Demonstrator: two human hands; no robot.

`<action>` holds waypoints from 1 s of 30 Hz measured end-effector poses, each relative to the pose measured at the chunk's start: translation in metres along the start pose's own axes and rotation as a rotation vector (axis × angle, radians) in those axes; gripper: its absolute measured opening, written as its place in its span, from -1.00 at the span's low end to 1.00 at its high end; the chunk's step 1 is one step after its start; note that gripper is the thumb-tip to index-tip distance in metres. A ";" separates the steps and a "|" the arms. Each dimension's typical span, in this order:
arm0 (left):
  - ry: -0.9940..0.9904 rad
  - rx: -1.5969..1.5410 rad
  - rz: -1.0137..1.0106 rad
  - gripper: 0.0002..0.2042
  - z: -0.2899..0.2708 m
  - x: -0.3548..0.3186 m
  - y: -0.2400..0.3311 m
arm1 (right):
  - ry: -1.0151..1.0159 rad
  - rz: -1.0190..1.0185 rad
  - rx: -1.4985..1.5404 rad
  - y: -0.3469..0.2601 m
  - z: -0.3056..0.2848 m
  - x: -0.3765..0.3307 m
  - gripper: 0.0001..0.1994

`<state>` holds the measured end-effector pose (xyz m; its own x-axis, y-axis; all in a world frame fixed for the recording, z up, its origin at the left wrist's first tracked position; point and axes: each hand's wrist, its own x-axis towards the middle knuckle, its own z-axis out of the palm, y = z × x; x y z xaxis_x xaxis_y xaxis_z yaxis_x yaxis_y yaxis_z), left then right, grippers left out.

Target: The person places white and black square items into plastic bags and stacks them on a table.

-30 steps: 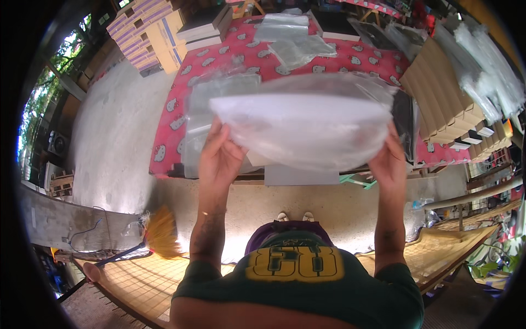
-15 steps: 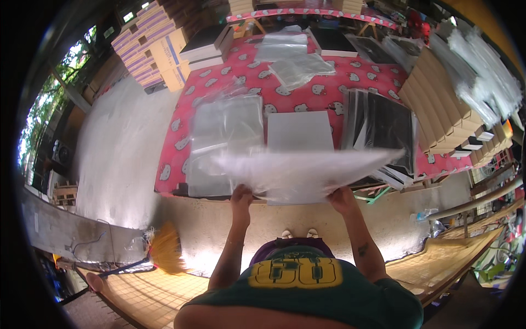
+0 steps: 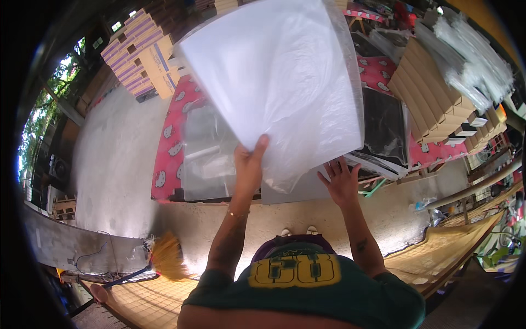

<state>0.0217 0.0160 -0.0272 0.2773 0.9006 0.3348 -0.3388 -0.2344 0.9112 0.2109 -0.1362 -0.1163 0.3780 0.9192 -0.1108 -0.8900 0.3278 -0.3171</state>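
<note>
A large white sheet point(image 3: 263, 60) in a loose clear plastic sleeve point(image 3: 307, 126) is raised, tilted, over the table. My left hand point(image 3: 251, 164) grips its lower left edge, thumb on top and fingers underneath. Just below the sheet's lower right edge, my right hand point(image 3: 341, 181) has its fingers spread and holds nothing; whether its fingertips touch the plastic I cannot tell. A grey-white board point(image 3: 296, 189) shows partly at the table's front edge, mostly covered by the raised sheet. Left of it lie flat clear plastic sleeves point(image 3: 205, 153).
Black sheets in plastic point(image 3: 383, 123) lie on the pink patterned table point(image 3: 164, 164). Folded brown cardboard point(image 3: 430, 93) and a pile of clear plastic point(image 3: 466, 60) stand at right. Stacked cartons point(image 3: 145, 60) are at far left. A yellow broom point(image 3: 167, 255) leans near lower left.
The sleeved sheet has swung up and away from me, now facing me broadly. My left hand moved up and right with it; my right hand has let go and spread its fingers.
</note>
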 end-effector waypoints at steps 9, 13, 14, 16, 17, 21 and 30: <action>-0.345 -0.076 -0.554 -0.63 0.063 -0.049 -0.074 | 0.107 -0.479 -0.052 -0.036 -0.022 0.062 -0.74; -0.408 -0.030 -0.545 -0.73 0.041 -0.071 -0.093 | 0.269 -0.648 -0.025 -0.072 -0.083 0.080 -0.79; -0.365 0.051 -0.471 -0.77 0.023 -0.071 -0.099 | 0.286 -0.654 -0.065 -0.083 -0.092 0.080 -0.79; -0.236 0.432 -0.188 -0.85 -0.024 -0.065 -0.109 | 0.348 -0.710 -0.121 -0.093 -0.091 0.084 -0.80; -0.150 0.727 0.021 -0.87 -0.051 -0.056 -0.109 | 0.395 -0.765 -0.140 -0.095 -0.086 0.087 -0.79; 0.085 1.130 0.210 -0.76 -0.105 -0.013 -0.097 | 0.550 -0.729 -0.314 -0.147 -0.142 0.076 -0.65; 0.031 1.502 0.039 -0.85 -0.177 0.026 -0.097 | 1.670 -0.805 -1.394 -0.179 -0.278 -0.007 -0.44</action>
<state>-0.0971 0.1272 -0.1496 0.2647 0.8877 0.3766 0.8720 -0.3871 0.2996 0.4384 -0.2622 -0.3209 0.8906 -0.4282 0.1533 -0.1288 -0.5606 -0.8180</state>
